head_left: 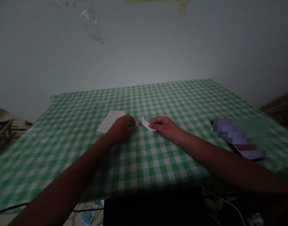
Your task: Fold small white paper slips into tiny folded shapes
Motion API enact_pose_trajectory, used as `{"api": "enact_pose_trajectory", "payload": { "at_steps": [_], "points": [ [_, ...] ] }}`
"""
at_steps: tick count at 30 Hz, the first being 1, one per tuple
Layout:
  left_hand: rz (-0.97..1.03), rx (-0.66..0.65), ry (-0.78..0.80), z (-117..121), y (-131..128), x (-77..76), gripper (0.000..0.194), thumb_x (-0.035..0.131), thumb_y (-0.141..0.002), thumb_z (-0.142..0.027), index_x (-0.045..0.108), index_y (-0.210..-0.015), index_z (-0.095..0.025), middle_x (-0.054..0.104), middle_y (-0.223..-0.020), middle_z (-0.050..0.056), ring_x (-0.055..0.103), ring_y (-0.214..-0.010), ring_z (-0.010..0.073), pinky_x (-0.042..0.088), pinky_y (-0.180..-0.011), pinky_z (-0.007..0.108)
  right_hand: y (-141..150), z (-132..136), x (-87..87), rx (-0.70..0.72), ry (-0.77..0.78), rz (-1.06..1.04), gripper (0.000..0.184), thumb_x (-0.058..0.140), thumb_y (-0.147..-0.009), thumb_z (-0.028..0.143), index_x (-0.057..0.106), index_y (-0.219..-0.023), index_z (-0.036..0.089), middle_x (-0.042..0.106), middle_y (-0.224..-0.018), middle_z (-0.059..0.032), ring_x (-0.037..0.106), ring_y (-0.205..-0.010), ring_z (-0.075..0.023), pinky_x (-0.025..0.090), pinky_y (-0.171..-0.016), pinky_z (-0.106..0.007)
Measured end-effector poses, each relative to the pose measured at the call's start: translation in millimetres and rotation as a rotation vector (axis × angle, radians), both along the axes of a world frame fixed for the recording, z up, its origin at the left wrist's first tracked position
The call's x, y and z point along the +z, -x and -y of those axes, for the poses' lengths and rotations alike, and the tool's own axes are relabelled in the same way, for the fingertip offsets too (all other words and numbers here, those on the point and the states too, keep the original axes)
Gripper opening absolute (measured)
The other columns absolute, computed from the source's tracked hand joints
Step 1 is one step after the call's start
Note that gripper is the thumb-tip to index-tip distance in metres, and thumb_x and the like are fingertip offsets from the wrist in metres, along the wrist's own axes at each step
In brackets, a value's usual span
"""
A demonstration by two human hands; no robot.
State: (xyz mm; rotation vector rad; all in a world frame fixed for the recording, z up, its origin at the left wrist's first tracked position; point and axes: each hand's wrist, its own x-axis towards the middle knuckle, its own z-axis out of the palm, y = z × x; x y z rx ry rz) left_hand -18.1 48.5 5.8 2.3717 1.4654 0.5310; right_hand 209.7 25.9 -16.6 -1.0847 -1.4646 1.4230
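A small folded piece of white printed paper (146, 123) is held between my two hands, just above the checked tablecloth. My right hand (164, 127) pinches its right end between thumb and fingers. My left hand (121, 126) has thumb and forefinger curled into a ring, and their tips meet at the paper's greyish left end. Partly under my left hand lies a flat sheet of printed paper (109, 121), its lower right side hidden by the hand.
A green-and-white checked cloth (144, 166) covers the table, which stands against a pale wall (146, 50). At the right lies a dark-edged flat item (248, 153), mostly blurred out. Cables (225, 201) hang below the front edge.
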Motion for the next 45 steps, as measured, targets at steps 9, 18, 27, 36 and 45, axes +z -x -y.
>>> {"api": "enact_pose_trajectory", "payload": {
  "at_steps": [9,18,27,36,45],
  "points": [
    [0.199,-0.23,0.118,11,5,5.5,0.014,0.05,-0.076,-0.017,0.059,-0.087,-0.018,0.059,-0.086,0.001,0.057,-0.079,0.0171,0.048,-0.071,0.031,-1,-5,1.1,-0.068,0.102,-0.151,0.019,0.073,-0.07,0.034,0.062,-0.072,0.02,0.056,-0.067,0.0026,0.048,-0.059,-0.01,0.039,-0.054,-0.024],
    [0.358,-0.261,0.177,13,2,-5.7,0.03,0.048,-0.075,-0.013,0.058,-0.102,-0.019,0.06,-0.099,0.004,0.059,-0.093,0.0189,0.05,-0.082,0.033,-2,1,-1.5,0.038,0.041,0.084,0.017,0.067,-0.078,0.034,0.06,-0.073,0.019,0.052,-0.059,0.0045,0.045,-0.053,-0.0098,0.033,-0.05,-0.025],
    [0.375,-0.262,0.128,16,-1,-4.0,0.026,0.049,-0.078,-0.013,0.06,-0.101,-0.019,0.062,-0.102,0.005,0.06,-0.092,0.0189,0.05,-0.081,0.034,-4,0,2.3,-0.091,-0.134,0.296,0.016,0.063,-0.08,0.033,0.057,-0.072,0.02,0.054,-0.065,0.0026,0.048,-0.06,-0.012,0.037,-0.055,-0.027],
    [0.444,-0.264,0.104,16,-5,-12.0,0.026,0.054,-0.085,-0.015,0.058,-0.11,-0.02,0.058,-0.106,0.004,0.058,-0.088,0.0156,0.051,-0.08,0.032,-2,-2,-7.6,-0.06,-0.162,0.284,0.014,0.064,-0.079,0.031,0.058,-0.074,0.02,0.059,-0.069,0.0019,0.053,-0.063,-0.0125,0.041,-0.059,-0.027],
    [0.372,-0.18,0.084,16,-12,-19.1,0.023,0.059,-0.088,-0.022,0.057,-0.111,-0.022,0.059,-0.101,0.002,0.058,-0.086,0.0154,0.05,-0.076,0.032,-2,-1,-7.4,-0.102,-0.144,0.275,0.015,0.065,-0.078,0.031,0.058,-0.071,0.02,0.057,-0.067,0.0021,0.051,-0.061,-0.0125,0.039,-0.057,-0.027]
  ]
}}
